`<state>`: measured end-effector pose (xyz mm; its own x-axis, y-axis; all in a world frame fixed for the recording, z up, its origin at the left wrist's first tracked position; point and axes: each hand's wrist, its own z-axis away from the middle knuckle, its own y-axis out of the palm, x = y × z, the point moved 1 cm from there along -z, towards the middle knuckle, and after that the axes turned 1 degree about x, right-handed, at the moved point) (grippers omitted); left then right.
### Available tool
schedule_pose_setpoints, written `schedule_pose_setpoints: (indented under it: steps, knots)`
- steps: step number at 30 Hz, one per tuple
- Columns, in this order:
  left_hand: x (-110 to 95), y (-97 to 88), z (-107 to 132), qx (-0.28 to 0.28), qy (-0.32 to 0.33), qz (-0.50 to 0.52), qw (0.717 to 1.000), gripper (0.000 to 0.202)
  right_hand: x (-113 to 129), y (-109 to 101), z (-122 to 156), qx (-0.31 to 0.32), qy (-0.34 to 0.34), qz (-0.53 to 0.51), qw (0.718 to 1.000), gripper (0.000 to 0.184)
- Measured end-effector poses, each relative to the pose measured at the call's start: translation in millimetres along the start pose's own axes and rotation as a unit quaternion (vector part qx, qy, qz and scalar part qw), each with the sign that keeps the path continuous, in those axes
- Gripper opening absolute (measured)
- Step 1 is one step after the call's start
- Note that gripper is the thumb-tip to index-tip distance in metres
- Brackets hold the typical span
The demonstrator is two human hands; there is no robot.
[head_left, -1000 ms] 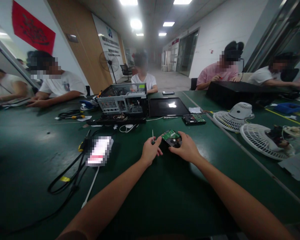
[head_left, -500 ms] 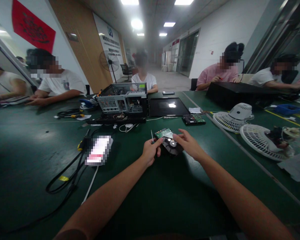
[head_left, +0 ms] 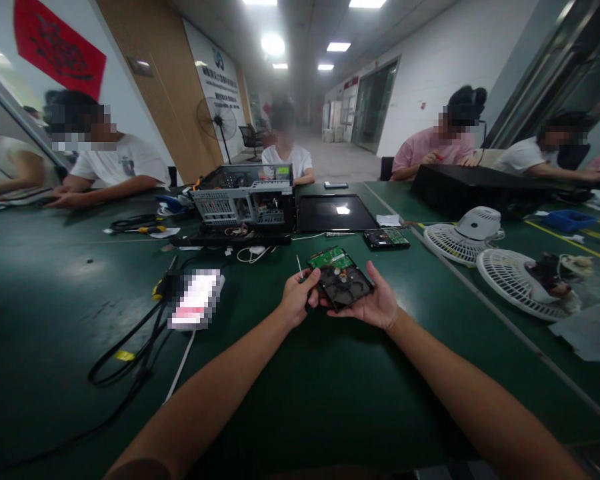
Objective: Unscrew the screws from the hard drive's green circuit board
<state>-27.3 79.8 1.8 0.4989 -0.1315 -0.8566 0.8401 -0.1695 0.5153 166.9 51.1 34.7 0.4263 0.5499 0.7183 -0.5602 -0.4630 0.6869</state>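
Observation:
A hard drive (head_left: pixel 347 283) is held above the table, tilted, with a green circuit board at its far end and a dark grey body nearer me. My left hand (head_left: pixel 299 293) is closed, its thumb on the drive's left edge. From the same hand a thin screwdriver (head_left: pixel 299 267) pokes up; its handle is mostly hidden by the fingers. My right hand (head_left: pixel 373 301) cups the drive from below and the right, thumb up along its side. Some fingers are out of sight under the drive. A second hard drive (head_left: pixel 387 239) lies farther off on the table.
An opened computer case (head_left: pixel 243 203) stands ahead, beside a dark flat panel (head_left: pixel 337 213). A phone (head_left: pixel 197 299), black cables (head_left: pixel 125 380) and a yellow-black tool (head_left: pixel 160 287) lie left. White fan parts (head_left: pixel 463 237) are right. Several people sit around the table.
My right hand has turned from reaching over the drive to cupping it underneath, palm up. The drive has turned to show more of its circuit board and body. My left hand still grips it.

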Motion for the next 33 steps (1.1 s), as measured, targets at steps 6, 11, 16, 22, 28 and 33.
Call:
schedule_pose_setpoints:
  steps: [6, 11, 16, 22, 28, 33]
  knots:
    - [1, -8.8, -5, 0.020, 0.002, -0.056, 0.998, 0.055, 4, 16, -1, -0.088, 0.006, 0.186, 0.979, 0.093]
    - [4, -16.3, -11, 0.005, 0.013, -0.120, 0.993, 0.051, 18, 15, 3, -0.111, 0.010, 0.277, 0.954, 0.094]
    - [8, -21.6, -13, 0.007, 0.011, -0.132, 0.991, 0.040, 48, -17, 33, -0.178, 0.009, 0.200, 0.963, 0.081]
    - [6, -23.2, -11, 0.026, -0.014, -0.141, 0.990, 0.037, 101, -58, 86, -0.345, -0.010, 0.164, 0.924, 0.058]
    - [-1, -21.7, -8, -0.006, -0.010, -0.204, 0.979, 0.013, 136, -73, 110, -0.445, -0.007, 0.106, 0.889, 0.045]
    - [-1, -17.8, -6, -0.010, -0.023, -0.223, 0.974, 0.015, 153, -84, 105, -0.479, 0.031, 0.139, 0.866, 0.042]
